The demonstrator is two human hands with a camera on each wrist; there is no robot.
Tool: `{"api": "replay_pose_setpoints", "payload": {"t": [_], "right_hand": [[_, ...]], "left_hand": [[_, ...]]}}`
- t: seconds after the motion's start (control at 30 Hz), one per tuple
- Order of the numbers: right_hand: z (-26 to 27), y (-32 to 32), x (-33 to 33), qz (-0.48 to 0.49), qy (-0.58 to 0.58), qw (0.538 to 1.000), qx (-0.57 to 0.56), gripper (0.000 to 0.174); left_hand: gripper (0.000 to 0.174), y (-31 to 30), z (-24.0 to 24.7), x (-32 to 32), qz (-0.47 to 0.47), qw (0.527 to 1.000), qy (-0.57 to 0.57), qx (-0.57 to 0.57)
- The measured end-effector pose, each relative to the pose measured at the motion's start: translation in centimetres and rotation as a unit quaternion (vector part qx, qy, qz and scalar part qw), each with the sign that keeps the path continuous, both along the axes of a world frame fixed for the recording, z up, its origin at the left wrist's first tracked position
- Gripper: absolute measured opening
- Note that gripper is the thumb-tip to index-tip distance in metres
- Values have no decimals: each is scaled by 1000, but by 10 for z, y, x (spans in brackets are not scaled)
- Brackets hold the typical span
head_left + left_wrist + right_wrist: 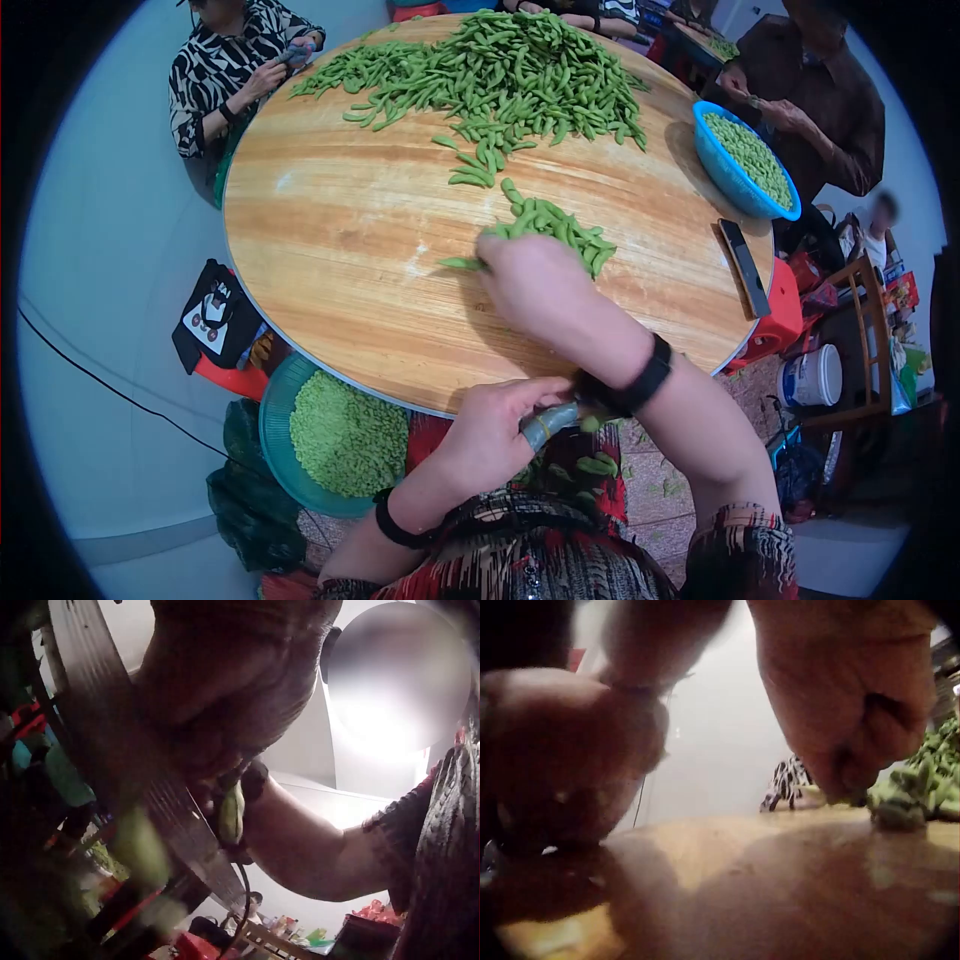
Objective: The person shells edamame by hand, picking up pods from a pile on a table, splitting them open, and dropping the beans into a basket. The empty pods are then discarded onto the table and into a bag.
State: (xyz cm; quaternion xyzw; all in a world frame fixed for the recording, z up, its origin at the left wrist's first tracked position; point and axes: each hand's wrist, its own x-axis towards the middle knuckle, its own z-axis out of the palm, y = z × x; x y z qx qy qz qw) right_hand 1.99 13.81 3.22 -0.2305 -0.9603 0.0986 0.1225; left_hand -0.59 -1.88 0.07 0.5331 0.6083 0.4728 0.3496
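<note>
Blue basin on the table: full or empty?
Looks nearly full: in the head view, green beans fill the blue basin close to its rim.

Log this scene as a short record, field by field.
Surface: round wood-grained table
Right hand: fingers curled, at a small heap of green bean pods; grip unclear
Left hand: by the table's near edge, a plump green pod at its fingers; grip unclear
Far side: large heap of unshelled green pods
Right side: bright-blue plastic bowl of shelled green beans; flat black phone nearer
Lower left: green plastic basket, also holding shelled beans
</note>
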Motion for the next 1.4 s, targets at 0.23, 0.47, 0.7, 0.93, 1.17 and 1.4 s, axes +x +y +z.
{"api": "replay_pose_setpoints", "payload": {"t": [0.23, 0.47, 0.7, 0.93, 1.17, 1.4], "right_hand": [[19, -39, 80, -81, 138, 979, -126, 23], [11, -48, 108, -42, 159, 730, -664, 23], [0, -40, 114, -13, 162, 644, -748, 21], [-4, -46, 119, -35, 182, 522, -833, 18], [-22, -43, 107, -48, 280, 803, -523, 18], [-19, -50, 78, -122, 307, 835, -441, 14]], "left_hand": [[19, 23, 5, 0, 198, 848, -490, 48], [16, 22, 0, -1, 136, 854, -500, 57], [10, 27, -9, 0, 176, 951, -248, 54], [4, 27, -3, 0, 82, 949, -285, 109], [17, 38, 3, 18, 128, 915, -379, 59], [22, 42, -4, 21, 214, 853, -474, 46]]}}
